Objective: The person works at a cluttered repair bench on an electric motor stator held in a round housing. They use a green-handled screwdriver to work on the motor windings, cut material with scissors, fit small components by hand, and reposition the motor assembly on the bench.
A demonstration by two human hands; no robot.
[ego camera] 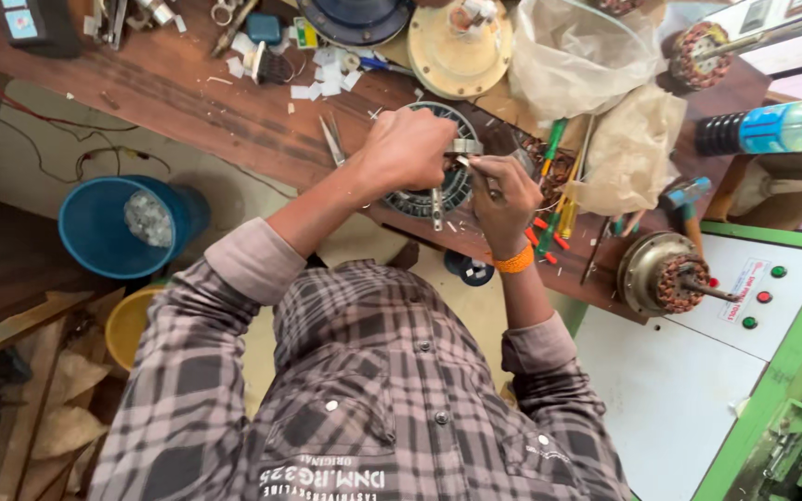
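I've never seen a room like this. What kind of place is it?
Probably a workshop where fan motors are repaired. Both hands work on a round slotted metal motor core at a wooden bench, a copper-wound motor sits to the right, and colourful-handled screwdrivers lie nearby.

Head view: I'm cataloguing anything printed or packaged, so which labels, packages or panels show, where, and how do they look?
Bottle label: blue wrap on a clear bottle lying at the right edge.
Panel sticker: small white rectangle with red print, on the white, green-framed control panel, lower right.
Plastic bags: crumpled, translucent, top centre-right on the bench.
Blue-labelled dark box: top left corner.
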